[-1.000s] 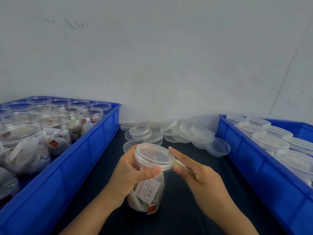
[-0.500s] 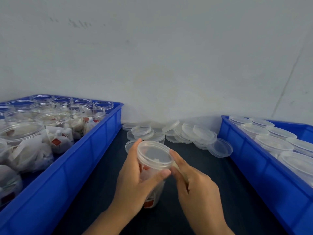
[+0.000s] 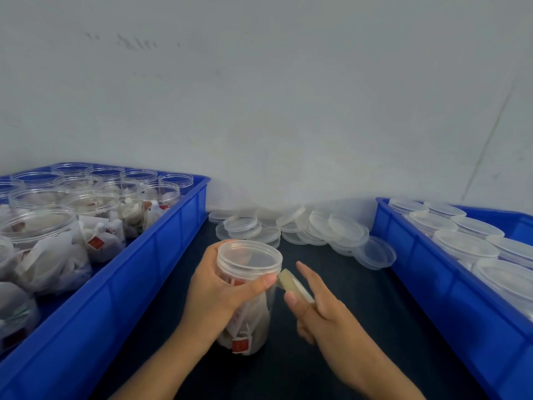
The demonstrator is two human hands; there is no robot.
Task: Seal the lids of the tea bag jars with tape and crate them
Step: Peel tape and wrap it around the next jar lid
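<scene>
A clear plastic jar [image 3: 248, 321] filled with white tea bags stands on the dark table in front of me, a translucent lid [image 3: 249, 255] on top. My left hand [image 3: 216, 295] grips the jar just under the lid, thumb pressed against its right side. A yellowish roll of tape [image 3: 292, 285] sits right next to the lid's edge, held by my right hand [image 3: 320, 310] with thumb under it and index finger stretched out above.
A blue crate [image 3: 161, 255] on the left holds several open jars of tea bags. A blue crate [image 3: 432, 284] on the right holds several lidded jars. Loose clear lids [image 3: 317, 226] lie piled against the wall behind the jar.
My right hand has drawn back from the lid's rim to the right, and the tape roll now shows between it and the jar. My left hand keeps its hold.
</scene>
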